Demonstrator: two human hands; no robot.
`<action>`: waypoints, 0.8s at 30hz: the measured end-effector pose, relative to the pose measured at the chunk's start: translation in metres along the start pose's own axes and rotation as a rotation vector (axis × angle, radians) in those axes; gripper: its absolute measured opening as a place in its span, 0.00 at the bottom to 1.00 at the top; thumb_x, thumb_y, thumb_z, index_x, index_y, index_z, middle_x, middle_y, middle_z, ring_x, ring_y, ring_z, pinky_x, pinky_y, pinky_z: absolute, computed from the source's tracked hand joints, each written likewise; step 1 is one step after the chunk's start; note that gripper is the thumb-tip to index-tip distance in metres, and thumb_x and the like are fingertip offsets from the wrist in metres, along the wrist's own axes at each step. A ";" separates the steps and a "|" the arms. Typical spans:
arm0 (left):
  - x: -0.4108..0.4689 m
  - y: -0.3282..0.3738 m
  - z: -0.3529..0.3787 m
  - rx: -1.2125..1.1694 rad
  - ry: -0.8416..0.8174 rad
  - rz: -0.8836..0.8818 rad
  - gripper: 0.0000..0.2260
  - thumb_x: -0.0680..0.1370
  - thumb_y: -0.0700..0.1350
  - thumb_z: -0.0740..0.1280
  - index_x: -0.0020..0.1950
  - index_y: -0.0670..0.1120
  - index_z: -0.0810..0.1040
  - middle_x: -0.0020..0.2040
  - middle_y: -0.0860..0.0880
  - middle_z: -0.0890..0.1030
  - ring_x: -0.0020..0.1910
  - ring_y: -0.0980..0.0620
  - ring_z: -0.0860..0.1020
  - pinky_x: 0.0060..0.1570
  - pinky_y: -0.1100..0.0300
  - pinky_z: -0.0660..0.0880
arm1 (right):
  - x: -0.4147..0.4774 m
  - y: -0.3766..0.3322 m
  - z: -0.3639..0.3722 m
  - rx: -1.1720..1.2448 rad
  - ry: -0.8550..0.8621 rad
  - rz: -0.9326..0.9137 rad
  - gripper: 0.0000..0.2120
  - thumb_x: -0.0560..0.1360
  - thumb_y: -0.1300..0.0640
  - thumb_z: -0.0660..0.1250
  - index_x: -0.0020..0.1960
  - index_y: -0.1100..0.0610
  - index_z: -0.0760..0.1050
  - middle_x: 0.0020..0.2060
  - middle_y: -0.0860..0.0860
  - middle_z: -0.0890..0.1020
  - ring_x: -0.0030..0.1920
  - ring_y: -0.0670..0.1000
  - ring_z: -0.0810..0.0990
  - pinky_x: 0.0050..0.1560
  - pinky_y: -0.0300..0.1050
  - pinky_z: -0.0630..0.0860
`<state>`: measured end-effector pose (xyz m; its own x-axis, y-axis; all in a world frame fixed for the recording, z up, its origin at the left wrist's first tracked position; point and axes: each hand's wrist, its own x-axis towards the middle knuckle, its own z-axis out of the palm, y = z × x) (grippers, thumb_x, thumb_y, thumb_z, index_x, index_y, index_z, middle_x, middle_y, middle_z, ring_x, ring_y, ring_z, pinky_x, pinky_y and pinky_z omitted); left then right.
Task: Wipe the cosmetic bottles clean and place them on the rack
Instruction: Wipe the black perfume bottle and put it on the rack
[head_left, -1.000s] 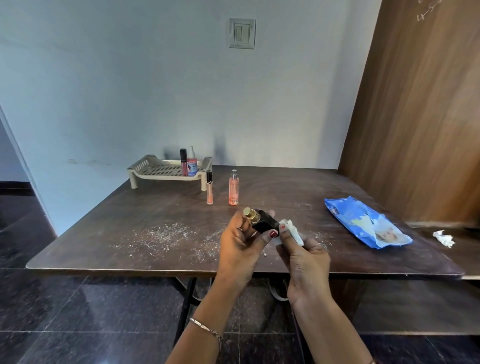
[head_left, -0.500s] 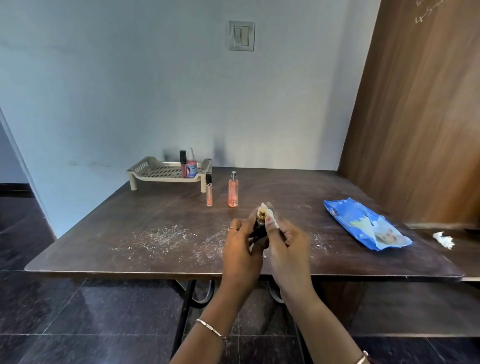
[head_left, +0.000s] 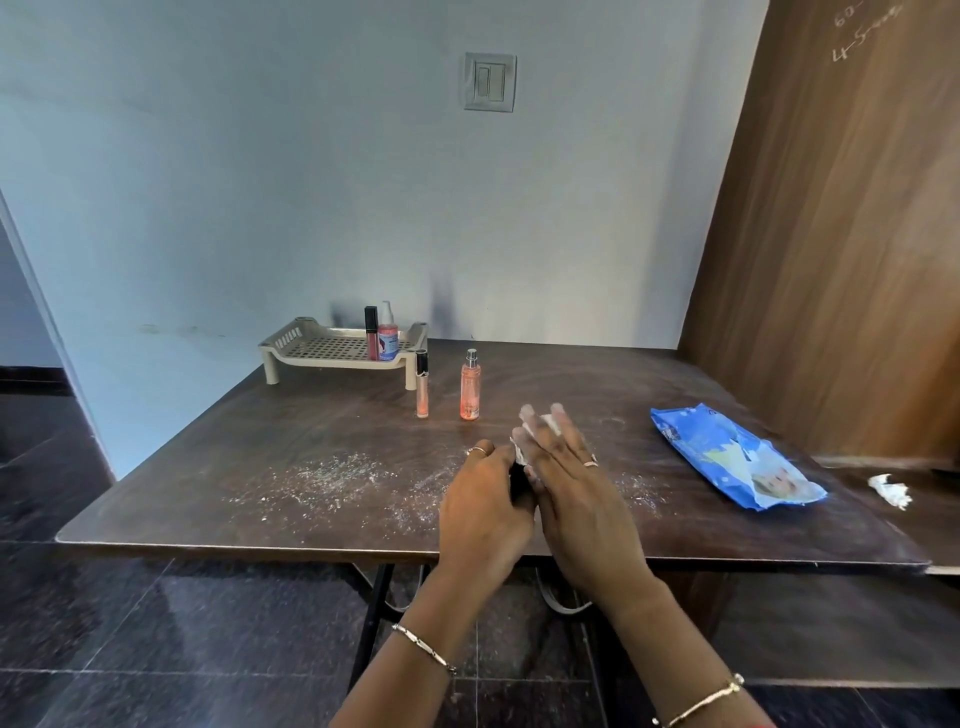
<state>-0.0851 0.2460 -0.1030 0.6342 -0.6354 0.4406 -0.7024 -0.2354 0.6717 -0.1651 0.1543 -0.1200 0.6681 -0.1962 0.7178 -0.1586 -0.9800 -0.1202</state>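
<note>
Counting what stands where, I put the job a little short of halfway. Two pieces are upright on the beige slotted plastic rack (head_left: 291, 347) at the table's far side: a dark-capped red gloss tube (head_left: 371, 335) and a pink spray bottle with a white nozzle (head_left: 387, 338), just beside each other. A small dark bottle (head_left: 515, 482) is in hand above the brown table (head_left: 208, 493); I can see only a sliver of it between the palms. The left hand (head_left: 483, 512) has its fingers curled round it, while the right hand (head_left: 582, 499) lays straight fingers over it, pressing a white wipe (head_left: 523, 448) against its upper end. Near the rack, on the tabletop, wait a slim peach gloss tube (head_left: 422, 387) and a tall orange spray bottle (head_left: 470, 387), both upright. White powder (head_left: 332, 473) dusts the wood, so I judge those two need wiping before they join the others.
</note>
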 end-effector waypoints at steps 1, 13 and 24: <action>0.000 0.000 -0.002 0.028 -0.007 0.005 0.04 0.73 0.43 0.66 0.46 0.48 0.75 0.45 0.51 0.73 0.46 0.48 0.76 0.44 0.49 0.76 | 0.004 0.003 -0.003 -0.136 -0.021 -0.039 0.20 0.76 0.62 0.55 0.67 0.59 0.72 0.73 0.51 0.67 0.75 0.53 0.59 0.74 0.48 0.59; 0.004 -0.006 -0.012 -0.305 -0.113 -0.052 0.16 0.73 0.44 0.72 0.59 0.56 0.78 0.52 0.57 0.80 0.47 0.65 0.76 0.45 0.76 0.71 | 0.021 0.000 -0.010 1.029 0.383 0.831 0.11 0.81 0.61 0.59 0.48 0.58 0.81 0.46 0.59 0.84 0.47 0.52 0.82 0.51 0.46 0.79; 0.013 -0.001 -0.024 -0.977 0.000 -0.209 0.12 0.73 0.34 0.70 0.53 0.48 0.78 0.49 0.42 0.83 0.50 0.45 0.82 0.46 0.58 0.80 | -0.016 -0.041 0.016 0.906 0.332 0.619 0.14 0.79 0.66 0.60 0.52 0.53 0.81 0.44 0.49 0.85 0.49 0.49 0.82 0.52 0.46 0.77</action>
<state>-0.0683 0.2554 -0.0832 0.7145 -0.6504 0.2577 -0.0026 0.3658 0.9307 -0.1577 0.1974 -0.1375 0.4116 -0.7667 0.4927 0.2788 -0.4087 -0.8690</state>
